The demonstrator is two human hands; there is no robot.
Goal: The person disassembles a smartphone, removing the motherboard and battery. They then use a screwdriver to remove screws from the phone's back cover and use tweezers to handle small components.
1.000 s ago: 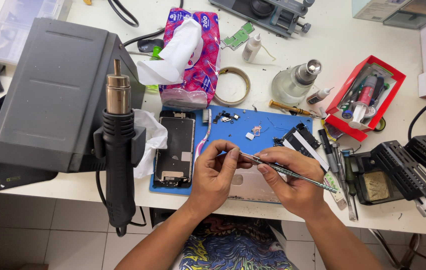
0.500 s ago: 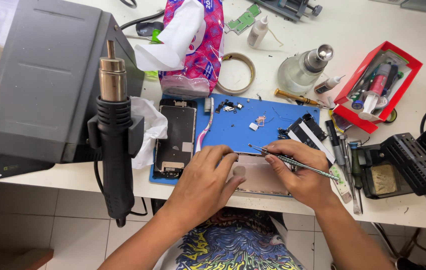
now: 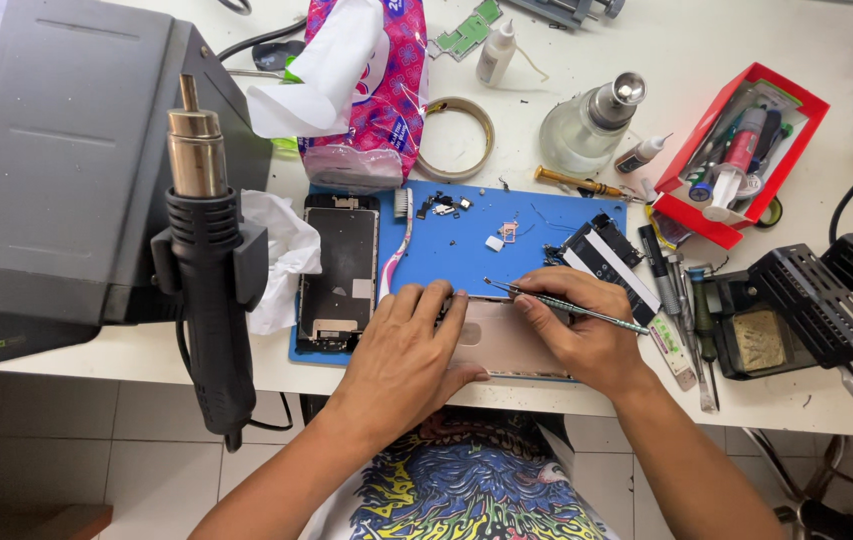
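1. Flat blue rubber work mat (image 3: pixel 546 225) on the white surface (image 3: pixel 726 50).
2. Pale pink-gold metal phone housing (image 3: pixel 506 340).
3. Red open cardboard tool box (image 3: pixel 696 215).
4. Pink-patterned plastic tissue pack (image 3: pixel 396 90).
5. Black plastic hot-air gun (image 3: pixel 211 300) with brass-coloured nozzle.

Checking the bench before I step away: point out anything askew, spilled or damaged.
No spill shows. Small dark parts lie loose on the blue mat. A stripped phone frame lies open beside a toothbrush. Screwdrivers lie scattered right of the mat. Both hands rest on the phone.

White worktable (image 3: pixel 746 30), grey tiled floor (image 3: pixel 66 440) below.
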